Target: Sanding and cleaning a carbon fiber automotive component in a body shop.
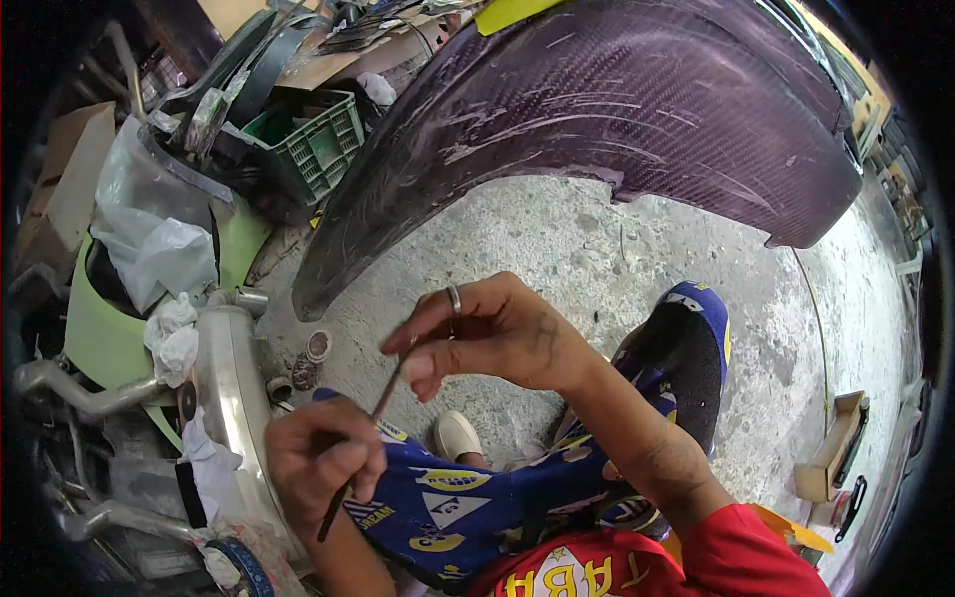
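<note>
So the stick (388,391) is up in the air at a slant, in front of the blue pants (428,485). Left hand (318,453) has its fingers curled around the lower part, with a dark end poking out below. Right hand (502,336), the one with the ring (455,301), is pinching the top end between thumb and fingers. Two little cups (318,345) sit on the floor (557,234) just past the left hand, and there's a big scratched-up dark panel (617,114) beyond both hands.
</note>
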The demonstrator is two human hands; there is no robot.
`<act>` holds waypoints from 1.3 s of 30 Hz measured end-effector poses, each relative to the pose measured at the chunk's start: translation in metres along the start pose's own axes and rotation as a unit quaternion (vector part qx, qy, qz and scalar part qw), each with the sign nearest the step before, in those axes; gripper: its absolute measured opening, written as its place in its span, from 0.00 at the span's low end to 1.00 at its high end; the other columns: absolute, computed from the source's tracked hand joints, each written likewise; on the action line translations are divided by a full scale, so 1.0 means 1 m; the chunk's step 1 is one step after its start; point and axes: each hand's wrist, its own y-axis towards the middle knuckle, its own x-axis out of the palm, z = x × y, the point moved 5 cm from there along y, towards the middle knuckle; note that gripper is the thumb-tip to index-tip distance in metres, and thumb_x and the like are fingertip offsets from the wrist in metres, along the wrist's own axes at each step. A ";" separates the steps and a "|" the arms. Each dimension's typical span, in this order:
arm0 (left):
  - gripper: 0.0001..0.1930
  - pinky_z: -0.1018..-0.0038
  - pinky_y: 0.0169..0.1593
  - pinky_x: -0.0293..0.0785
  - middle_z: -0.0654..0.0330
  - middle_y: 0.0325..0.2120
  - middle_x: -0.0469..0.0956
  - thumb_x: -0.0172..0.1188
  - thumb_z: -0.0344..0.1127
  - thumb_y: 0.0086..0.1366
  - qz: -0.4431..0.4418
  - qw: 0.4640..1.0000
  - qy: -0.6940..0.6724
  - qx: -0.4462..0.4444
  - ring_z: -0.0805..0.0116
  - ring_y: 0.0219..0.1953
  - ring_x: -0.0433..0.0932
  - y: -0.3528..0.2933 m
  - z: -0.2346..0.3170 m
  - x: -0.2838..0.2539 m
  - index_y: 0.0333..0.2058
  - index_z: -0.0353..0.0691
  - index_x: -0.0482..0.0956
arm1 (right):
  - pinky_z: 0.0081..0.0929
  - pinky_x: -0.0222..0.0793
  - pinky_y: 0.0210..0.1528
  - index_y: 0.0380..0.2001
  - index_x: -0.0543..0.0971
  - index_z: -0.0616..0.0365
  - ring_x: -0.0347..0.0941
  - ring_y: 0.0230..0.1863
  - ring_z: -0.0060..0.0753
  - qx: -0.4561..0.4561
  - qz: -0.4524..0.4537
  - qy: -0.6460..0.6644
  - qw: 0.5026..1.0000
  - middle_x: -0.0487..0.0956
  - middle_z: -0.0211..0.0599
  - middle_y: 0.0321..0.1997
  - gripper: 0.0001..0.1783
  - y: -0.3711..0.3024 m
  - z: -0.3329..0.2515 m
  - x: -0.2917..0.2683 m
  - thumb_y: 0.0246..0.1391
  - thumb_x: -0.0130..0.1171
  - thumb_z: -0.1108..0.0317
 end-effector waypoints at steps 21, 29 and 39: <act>0.17 0.72 0.33 0.79 0.45 0.39 0.78 0.57 0.38 0.70 0.027 0.895 0.194 0.401 0.58 0.36 0.81 0.096 0.028 0.051 0.46 0.26 0.77 | 0.21 0.76 0.49 0.43 0.76 0.64 0.78 0.45 0.25 -0.178 0.237 -0.049 0.954 0.78 0.35 0.45 0.15 0.002 -0.034 -0.040 0.52 0.67 0.79; 0.09 0.72 0.41 0.80 0.46 0.36 0.80 0.61 0.24 0.65 -0.031 0.866 0.226 0.444 0.62 0.33 0.82 0.119 0.030 0.069 0.43 0.29 0.76 | 0.20 0.74 0.46 0.38 0.82 0.64 0.79 0.38 0.21 -0.263 0.276 -0.106 0.918 0.84 0.34 0.37 0.08 0.010 -0.045 -0.050 0.55 0.66 0.74; 0.08 0.74 0.37 0.80 0.45 0.35 0.80 0.59 0.20 0.64 -0.018 0.853 0.228 0.469 0.64 0.31 0.82 0.121 0.025 0.071 0.42 0.28 0.75 | 0.14 0.69 0.36 0.38 0.85 0.62 0.74 0.33 0.12 -0.217 0.287 -0.208 0.909 0.84 0.27 0.31 0.07 0.008 -0.048 -0.053 0.57 0.65 0.71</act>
